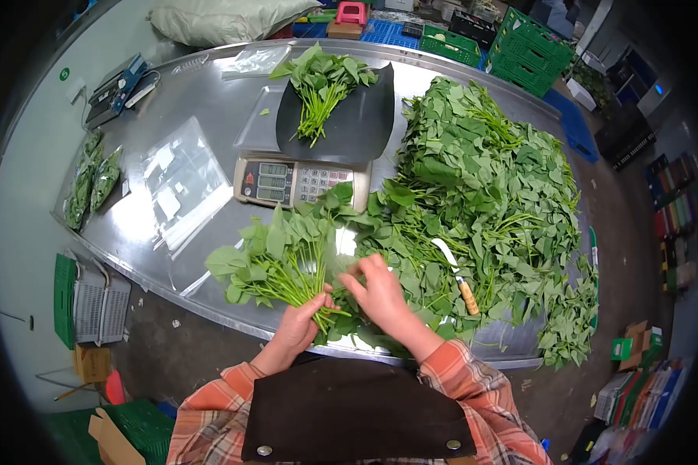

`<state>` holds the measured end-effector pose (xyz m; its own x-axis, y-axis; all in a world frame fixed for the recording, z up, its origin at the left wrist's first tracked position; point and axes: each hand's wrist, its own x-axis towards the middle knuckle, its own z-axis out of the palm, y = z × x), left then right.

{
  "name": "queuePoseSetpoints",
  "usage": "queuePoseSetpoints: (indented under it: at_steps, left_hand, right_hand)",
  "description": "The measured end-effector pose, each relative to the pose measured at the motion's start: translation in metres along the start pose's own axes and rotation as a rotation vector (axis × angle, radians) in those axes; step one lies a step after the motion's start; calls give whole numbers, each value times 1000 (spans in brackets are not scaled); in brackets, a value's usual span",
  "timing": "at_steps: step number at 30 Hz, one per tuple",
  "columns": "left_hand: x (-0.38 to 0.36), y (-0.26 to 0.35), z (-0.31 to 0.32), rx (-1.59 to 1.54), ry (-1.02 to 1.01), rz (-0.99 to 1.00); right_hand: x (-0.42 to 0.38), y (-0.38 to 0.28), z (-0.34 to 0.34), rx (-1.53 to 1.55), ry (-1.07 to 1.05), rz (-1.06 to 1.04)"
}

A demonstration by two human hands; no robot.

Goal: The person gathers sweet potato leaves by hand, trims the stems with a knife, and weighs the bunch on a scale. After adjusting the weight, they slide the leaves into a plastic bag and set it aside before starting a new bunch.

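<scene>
My left hand [298, 322] is closed around the stems of a bunch of leafy greens [283, 260], its leaves fanning up and away from me. Just right of the bunch, my right hand [381, 296] has its fingers bent together with blurred tips; anything between them is too smeared to make out. A large heap of the same greens [481, 170] covers the right side of the metal table. On the heap lies a hooked knife [457, 275] with a wooden handle and pale curved blade. Beyond my hands, a digital scale [298, 184] carries a black curved tray [372, 116] holding another bunch [322, 89].
Clear plastic bags [182, 186] lie flat on the metal table [225, 85] at left. Packed greens [93, 182] and a small machine [116, 89] sit near the left edge. Stacked green crates [527, 50] and a big sack [225, 19] stand behind; grey baskets [101, 302] are below left.
</scene>
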<state>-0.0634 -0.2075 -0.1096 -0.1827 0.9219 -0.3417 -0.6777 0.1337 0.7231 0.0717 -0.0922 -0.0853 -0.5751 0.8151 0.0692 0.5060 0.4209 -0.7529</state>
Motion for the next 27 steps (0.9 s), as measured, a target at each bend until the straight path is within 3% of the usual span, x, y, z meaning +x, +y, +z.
queuePoseSetpoints:
  at_steps: [2, 3, 6, 9, 12, 17, 21, 24, 25, 27]
  left_hand:
    - [-2, -3, 3, 116, -10, 31]
    - [-3, -3, 4, 143, -15, 31]
    - [-3, -2, 4, 177, -16, 34]
    - [2, -7, -6, 93, 13, 22]
    - [4, -8, -4, 72, 49, 4]
    - [-9, -6, 8, 389, 92, -34]
    - [-3, -11, 4, 155, 146, -19]
    - [4, -15, -14, -105, 182, -60]
    - [6, -14, -18, -180, 187, -55]
    - [8, -6, -24, -322, 176, -73]
  right_hand:
    - [6, -6, 8, 406, -182, 216]
    - [8, -1, 18, 558, -225, 210]
    - [8, -1, 18, 818, -305, 389]
    - [6, 8, 23, 1149, -226, 456]
    - [3, 2, 18, 1278, -189, 607]
    - [7, 20, 23, 985, -187, 531]
    - [2, 27, 20, 908, -208, 535]
    - [-14, 25, 19, 1171, 34, 410]
    - [-20, 22, 18, 1387, 79, 346]
    - [-34, -2, -4, 1657, -91, 400]
